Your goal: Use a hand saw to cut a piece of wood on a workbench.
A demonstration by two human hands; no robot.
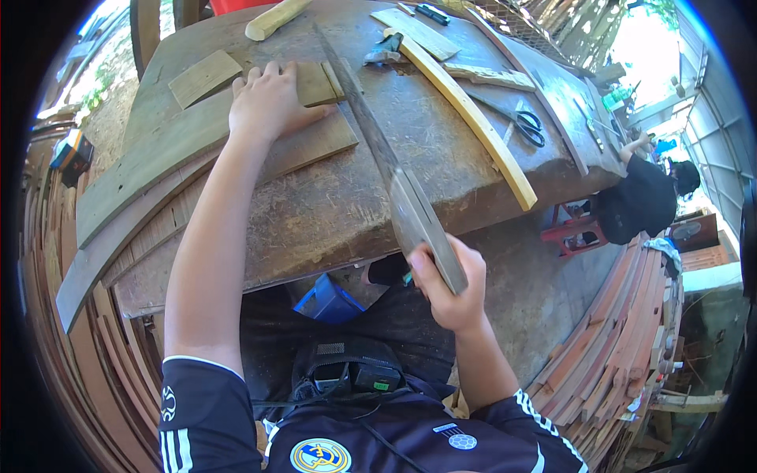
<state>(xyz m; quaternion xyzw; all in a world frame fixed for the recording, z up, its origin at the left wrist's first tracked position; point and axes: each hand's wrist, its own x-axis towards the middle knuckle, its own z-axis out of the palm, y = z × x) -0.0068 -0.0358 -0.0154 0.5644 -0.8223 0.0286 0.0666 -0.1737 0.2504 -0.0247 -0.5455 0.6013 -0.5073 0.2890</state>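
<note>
My right hand (453, 288) grips the wooden handle of a handsaw (410, 206). Its long dark blade slants up and away to the left, beside the right end of a board (315, 83). I cannot tell whether the teeth touch the wood. My left hand (268, 102) lies flat with fingers apart, pressing on that board. Another board (311, 150) lies under my left wrist on the near side, and long curved-looking planks (134, 183) run out past the table's left edge. A short loose wood piece (205, 79) rests just left of my fingers.
The worn wooden table (355, 177) also carries a yellowish strip (473, 122), black-handled scissors (530, 128), a crumpled cloth (384, 49) and a thick wood piece (276, 19). A co-worker (639, 197) sits by a red stool (574, 230) at right. Stacked planks (603, 319) fill the right floor.
</note>
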